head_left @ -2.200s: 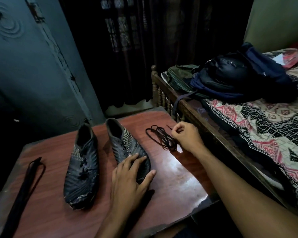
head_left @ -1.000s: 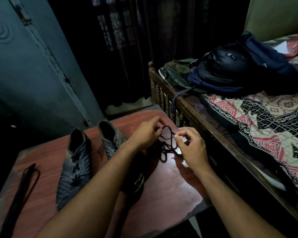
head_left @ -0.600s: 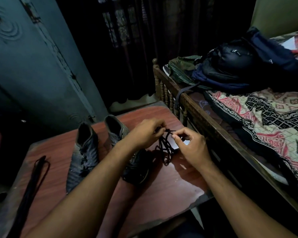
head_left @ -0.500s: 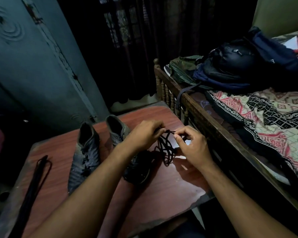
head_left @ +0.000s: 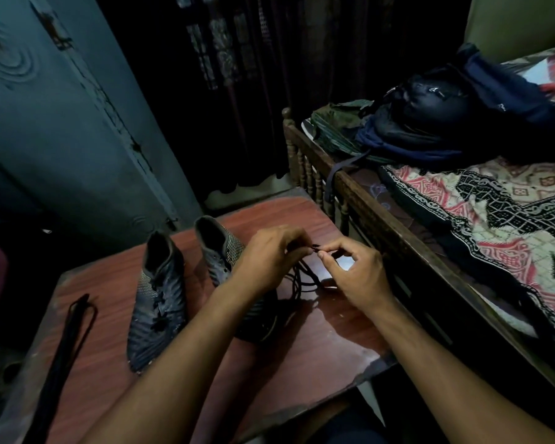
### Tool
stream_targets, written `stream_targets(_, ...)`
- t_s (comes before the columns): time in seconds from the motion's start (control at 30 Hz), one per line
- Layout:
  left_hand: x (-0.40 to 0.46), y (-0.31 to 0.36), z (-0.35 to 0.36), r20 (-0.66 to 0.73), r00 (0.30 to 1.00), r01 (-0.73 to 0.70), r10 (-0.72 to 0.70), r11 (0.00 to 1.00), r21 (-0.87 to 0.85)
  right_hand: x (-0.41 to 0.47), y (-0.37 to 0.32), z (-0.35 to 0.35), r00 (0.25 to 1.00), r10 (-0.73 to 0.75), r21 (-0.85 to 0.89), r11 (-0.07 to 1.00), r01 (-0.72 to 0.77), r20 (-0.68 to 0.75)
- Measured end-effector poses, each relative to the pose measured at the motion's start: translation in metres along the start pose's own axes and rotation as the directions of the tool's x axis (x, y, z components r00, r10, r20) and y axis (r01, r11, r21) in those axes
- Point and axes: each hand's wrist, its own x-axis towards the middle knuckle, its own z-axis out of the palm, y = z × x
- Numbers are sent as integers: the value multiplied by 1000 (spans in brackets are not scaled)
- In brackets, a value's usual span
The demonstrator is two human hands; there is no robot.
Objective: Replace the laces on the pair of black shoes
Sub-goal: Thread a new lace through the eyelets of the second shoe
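Observation:
Two black shoes stand side by side on the reddish wooden table [head_left: 302, 354]. The left shoe [head_left: 157, 302] still carries a lace; the right shoe [head_left: 225, 261] is partly hidden behind my left forearm. A bundle of black lace [head_left: 302, 280] hangs between my hands, above the table to the right of the shoes. My left hand [head_left: 269, 254] pinches the lace near its top. My right hand [head_left: 353, 270] pinches the same lace close to its tip, fingertips almost touching the left hand's. A second black lace [head_left: 74, 328] lies stretched out at the table's left side.
A wooden bed frame [head_left: 366, 203] runs along the table's right edge, with a patterned blanket [head_left: 494, 219] and dark bags [head_left: 430, 123] on it. A grey-blue door [head_left: 61, 123] and dark curtains [head_left: 253, 75] stand behind the table.
My left hand left the right shoe and came up to the lace bundle. Both hands lifted the bundle off the table and now pinch it close together near one end.

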Motion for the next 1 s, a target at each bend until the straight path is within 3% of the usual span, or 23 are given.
stream_targets(0.1,-7,3,-6,9,1000,9,-9,996,-86,0,-1,1,1000,4,19,1000,-4,30)
stream_targets(0.27,-10,7,-27,-61,996,-67,68,998,14,14,-26,-2,993,-4,53,999,-2,116)
stream_targets(0.4,5,10,-70,-201,975,-75,95,992,104,55,-55,-9,934,66,133,984,-120,351)
stream_targets(0.47,13,10,-100,-344,939,15,-23,1000,-25,74,-64,-9,863,125,64,982,-179,490)
stream_targets(0.53,19,8,-130,-438,871,97,-222,952,-290,90,-71,-5,807,211,-14,970,-244,551)
stream_targets(0.6,19,5,-149,-492,787,95,-371,862,-497,102,-75,3,766,316,-91,942,-322,560)
stream_targets(0.7,9,1,-158,-548,687,12,-478,761,-649,122,-90,12,734,405,-126,905,-406,545)
stream_targets(0.83,-13,-5,-141,-511,662,49,-549,712,-701,168,-136,19,821,413,186,839,-511,395)
stream_targets(1.0,-33,-13,-113,-457,658,102,-598,673,-733,221,-190,13,966,181,389,890,-240,182)
